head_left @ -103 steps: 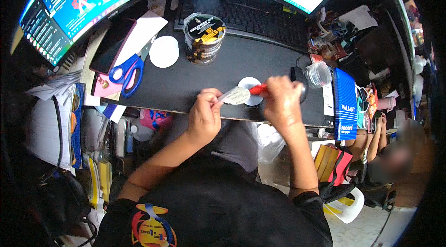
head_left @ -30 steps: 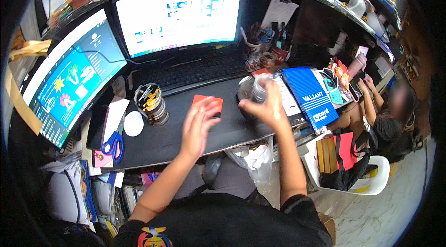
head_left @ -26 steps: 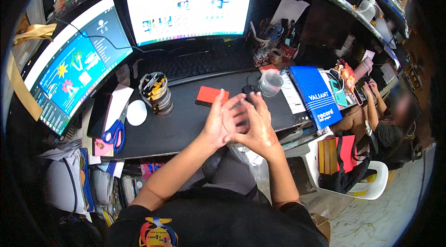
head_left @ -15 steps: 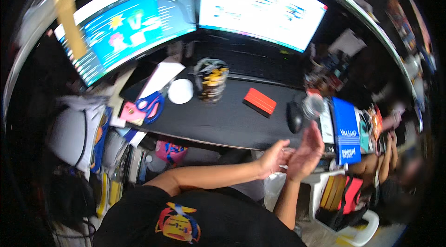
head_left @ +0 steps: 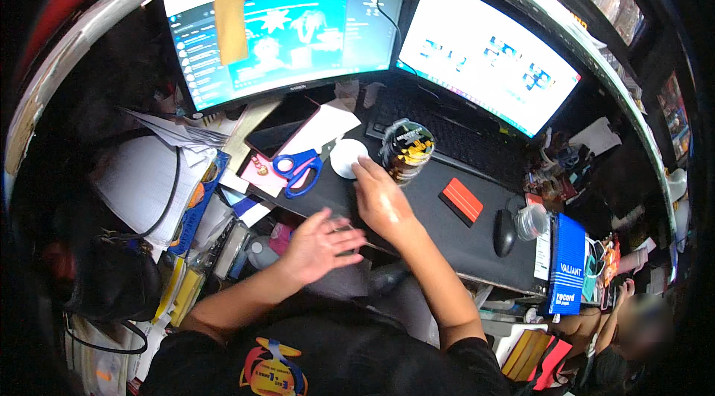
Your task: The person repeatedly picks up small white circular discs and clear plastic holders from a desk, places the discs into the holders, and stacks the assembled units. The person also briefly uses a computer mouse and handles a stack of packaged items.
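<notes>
2 hands on desk | right hand (head_left: pixel 378 201) fingertips touching white disc (head_left: pixel 348 158), gripping nothing | left hand (head_left: pixel 316 245) splayed open | risk: wrist may tip jar (head_left: pixel 406 151)

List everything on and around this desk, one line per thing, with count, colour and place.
monitors: 2, lit, back of desk
keyboard: 1, black, under the right monitor
clear jar: 1, yellow bits inside, desk middle
white disc: 1, left of the jar
scissors: 1, blue handles, left of the disc
red flat block: 1, right of the jar
mouse: 1, black, desk right
blue box: 1, right edge
right hand: 1, fingertips at the disc
left hand: 1, open, front edge
</notes>
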A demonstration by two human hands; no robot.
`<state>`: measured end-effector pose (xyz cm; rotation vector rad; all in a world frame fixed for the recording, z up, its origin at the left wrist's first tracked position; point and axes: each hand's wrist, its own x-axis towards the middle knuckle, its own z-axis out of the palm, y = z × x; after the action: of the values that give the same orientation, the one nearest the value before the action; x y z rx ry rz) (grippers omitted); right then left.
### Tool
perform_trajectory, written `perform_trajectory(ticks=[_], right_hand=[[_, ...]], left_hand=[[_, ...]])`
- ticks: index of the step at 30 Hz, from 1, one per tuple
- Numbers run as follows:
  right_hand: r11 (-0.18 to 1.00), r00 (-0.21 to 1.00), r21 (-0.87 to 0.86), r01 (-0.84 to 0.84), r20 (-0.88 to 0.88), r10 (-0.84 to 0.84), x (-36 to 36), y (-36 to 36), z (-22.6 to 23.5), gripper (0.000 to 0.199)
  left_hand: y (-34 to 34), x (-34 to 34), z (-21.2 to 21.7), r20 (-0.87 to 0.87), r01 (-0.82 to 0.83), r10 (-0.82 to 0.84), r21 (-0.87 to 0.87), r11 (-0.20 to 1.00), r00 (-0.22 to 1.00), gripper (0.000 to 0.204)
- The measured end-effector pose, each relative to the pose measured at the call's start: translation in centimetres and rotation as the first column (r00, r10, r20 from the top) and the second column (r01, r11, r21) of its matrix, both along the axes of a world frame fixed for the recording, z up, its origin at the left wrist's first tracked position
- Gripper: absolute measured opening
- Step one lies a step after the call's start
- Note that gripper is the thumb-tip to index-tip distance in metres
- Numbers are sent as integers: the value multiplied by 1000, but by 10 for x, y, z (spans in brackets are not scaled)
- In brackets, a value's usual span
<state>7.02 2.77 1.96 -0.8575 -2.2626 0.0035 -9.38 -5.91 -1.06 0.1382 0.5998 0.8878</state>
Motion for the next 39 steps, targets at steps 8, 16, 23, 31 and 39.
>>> perform_trajectory(ticks=[8,16,23,31,39], right_hand=[[976,917,100,191,336,-214,-39,34,-45,20],[994,992,42,105,-77,-101,-28,4,3,14],[958,889,-221,-181,-453,63,21,-61,34,28],[948,814,-308,84,-527,-244,58,-95,56,28],[955,875,-32,293,-393,-282,75,-109,71,38]], left_hand=[[4,-62,30,176,-182,181,-11,983,968,45],[15,-50,28,-7,-55,57,157,986,998,53],[16,-16,45,-47,74,-60,427,901,997,52],[8,48,76,-319,205,51,714,670,946,69],[-2,83,90,-394,275,162,830,486,905,63]])
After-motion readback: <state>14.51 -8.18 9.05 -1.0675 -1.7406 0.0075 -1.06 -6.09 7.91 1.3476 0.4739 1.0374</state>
